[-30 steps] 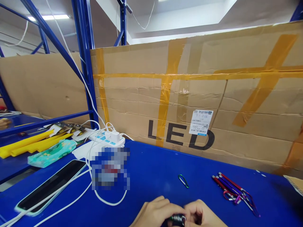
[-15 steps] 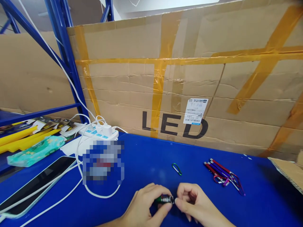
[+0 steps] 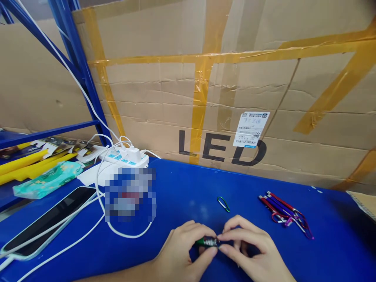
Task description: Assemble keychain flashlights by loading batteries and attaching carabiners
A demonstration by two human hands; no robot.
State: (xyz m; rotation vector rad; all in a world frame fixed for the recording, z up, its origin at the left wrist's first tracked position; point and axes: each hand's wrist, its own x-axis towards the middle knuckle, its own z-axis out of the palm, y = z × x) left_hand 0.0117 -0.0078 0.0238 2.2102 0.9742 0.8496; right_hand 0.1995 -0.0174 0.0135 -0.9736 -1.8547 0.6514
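Observation:
My left hand (image 3: 183,250) pinches a small green cylinder with a silver end (image 3: 208,241), like a mini flashlight, low over the blue table (image 3: 182,196). My right hand (image 3: 252,250) meets it from the right, thumb and forefinger pressed together at the silver tip. What those fingers hold, if anything, is too small to see. A green carabiner clip (image 3: 223,203) lies on the table just beyond my hands. A bunch of red and purple pen-like sticks with clips (image 3: 283,213) lies to the right.
A taped cardboard wall marked LED (image 3: 223,149) closes the back of the table. At left are a power strip (image 3: 125,156) with white cables (image 3: 123,233), a phone (image 3: 44,225), a tissue pack (image 3: 47,182), yellow bars (image 3: 20,166) and blue rack posts (image 3: 79,66).
The view has tilted downward, so my hands sit higher in the picture. The hands stay together on the small green cylinder; my right fingers have closed more tightly at its tip.

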